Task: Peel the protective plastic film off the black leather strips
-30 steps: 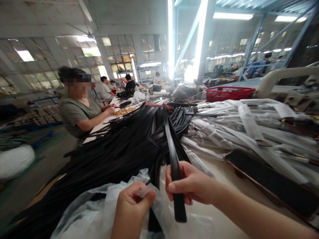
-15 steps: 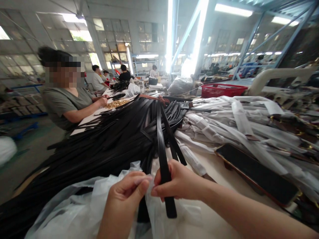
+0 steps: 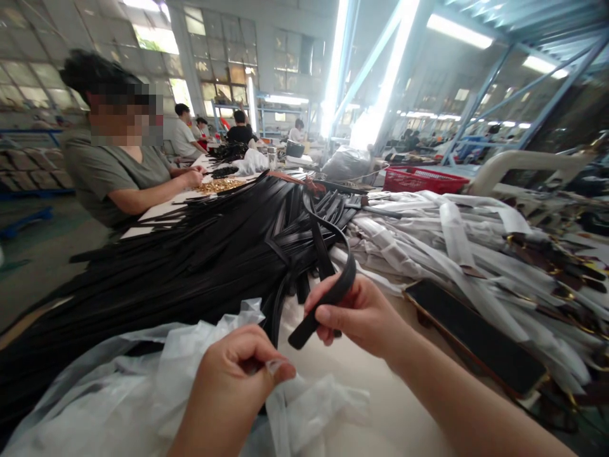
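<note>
Two bare hands work at the near edge of a crowded table (image 3: pixel 380 419) as I watch through the head camera: my right hand (image 3: pixel 361 314) is clenched around the end of a black belt strap (image 3: pixel 333 279), which arches up and back into the heap of black straps (image 3: pixel 190 266) spread across the left half of the bench, while my left hand (image 3: pixel 233 381) pinches a thin clear plastic sleeve (image 3: pixel 304 406) between thumb and forefinger, fingers curled tight on the film. The strap's free tip hangs just above the sleeve's crumpled mouth, near but not inside it. I judge the step in hand to be bagging: the strap is picked and the sleeve gripped, not yet joined. The next move would call for opening the sleeve's mouth and lining the strap tip with it, since the film is limp and bunched. More loose plastic (image 3: pixel 118 387) lies to the left, wrapped white strips (image 3: pixel 451 254) pile up on the right beside a dark flat board (image 3: pixel 476 336), and a co-worker in a grey shirt (image 3: pixel 109 178) sits further along the table near a red basket (image 3: pixel 419 179).
</note>
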Tool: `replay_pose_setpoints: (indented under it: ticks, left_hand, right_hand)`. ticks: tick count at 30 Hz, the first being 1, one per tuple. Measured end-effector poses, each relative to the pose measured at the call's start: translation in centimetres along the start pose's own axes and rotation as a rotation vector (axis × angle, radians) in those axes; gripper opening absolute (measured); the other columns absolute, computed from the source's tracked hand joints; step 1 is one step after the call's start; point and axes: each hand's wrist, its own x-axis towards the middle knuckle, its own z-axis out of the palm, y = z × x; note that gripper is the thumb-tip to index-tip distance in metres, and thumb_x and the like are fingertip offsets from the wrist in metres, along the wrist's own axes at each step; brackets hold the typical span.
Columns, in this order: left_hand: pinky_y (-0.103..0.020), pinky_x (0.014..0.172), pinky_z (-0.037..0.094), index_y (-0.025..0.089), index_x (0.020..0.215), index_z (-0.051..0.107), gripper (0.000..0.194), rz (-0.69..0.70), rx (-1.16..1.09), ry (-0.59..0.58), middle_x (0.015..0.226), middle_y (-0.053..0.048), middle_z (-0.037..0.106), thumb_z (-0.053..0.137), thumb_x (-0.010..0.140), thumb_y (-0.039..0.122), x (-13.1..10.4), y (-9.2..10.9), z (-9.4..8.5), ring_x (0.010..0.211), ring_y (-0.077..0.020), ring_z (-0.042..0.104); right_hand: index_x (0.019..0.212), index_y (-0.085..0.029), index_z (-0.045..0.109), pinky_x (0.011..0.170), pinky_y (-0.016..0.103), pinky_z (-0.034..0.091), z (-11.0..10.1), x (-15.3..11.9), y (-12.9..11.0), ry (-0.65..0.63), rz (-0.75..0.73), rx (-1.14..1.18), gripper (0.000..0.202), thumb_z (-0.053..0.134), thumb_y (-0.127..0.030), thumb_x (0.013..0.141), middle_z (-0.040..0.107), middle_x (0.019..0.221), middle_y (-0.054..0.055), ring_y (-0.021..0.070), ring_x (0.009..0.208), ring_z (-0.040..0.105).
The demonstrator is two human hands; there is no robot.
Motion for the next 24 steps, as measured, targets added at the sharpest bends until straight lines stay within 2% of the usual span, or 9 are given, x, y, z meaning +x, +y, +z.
replay_pose_setpoints:
  ticks: [6,15,21,24]
  left_hand:
    - [-0.027,0.051,0.038,0.021,0.038,0.062,0.021,-0.085,-0.001,0.016,0.052,-0.003,0.056,0.078,0.048,0.031,0.1,0.7,0.4,0.054,-0.0186,0.051]
    - [-0.025,0.053,0.037,0.020,0.048,0.068,0.021,-0.011,0.020,-0.106,0.057,-0.001,0.054,0.079,0.060,0.033,0.1,-0.9,-0.1,0.057,-0.0159,0.049]
    - [-0.025,0.052,0.035,0.019,0.050,0.070,0.019,-0.004,-0.037,-0.107,0.058,-0.001,0.054,0.079,0.061,0.031,0.4,-1.3,-0.2,0.057,-0.0158,0.049]
    - [-0.024,0.052,0.034,0.019,0.052,0.068,0.024,0.018,-0.025,-0.121,0.060,-0.001,0.054,0.073,0.068,0.035,0.4,-1.1,-0.4,0.056,-0.0149,0.047]
  right_hand:
    - [0.082,-0.012,0.071,0.051,0.018,0.050,1.8,-0.1,1.3,-0.017,-0.008,-0.019,0.022,0.081,-0.031,0.074,0.066,0.062,0.002,0.0087,0.051,0.060]
    - [0.084,-0.012,0.072,0.052,0.019,0.050,1.5,0.0,1.2,-0.026,-0.025,-0.056,0.025,0.081,-0.033,0.074,0.065,0.064,0.002,0.0087,0.052,0.059]
    - [0.085,-0.011,0.072,0.054,0.021,0.051,1.3,0.2,1.3,-0.042,0.008,-0.094,0.032,0.081,-0.039,0.073,0.065,0.065,0.002,0.0096,0.054,0.059]
    - [0.084,-0.011,0.071,0.053,0.020,0.049,1.1,0.4,1.7,-0.013,0.026,-0.147,0.035,0.082,-0.042,0.071,0.063,0.064,0.001,0.0090,0.053,0.057]
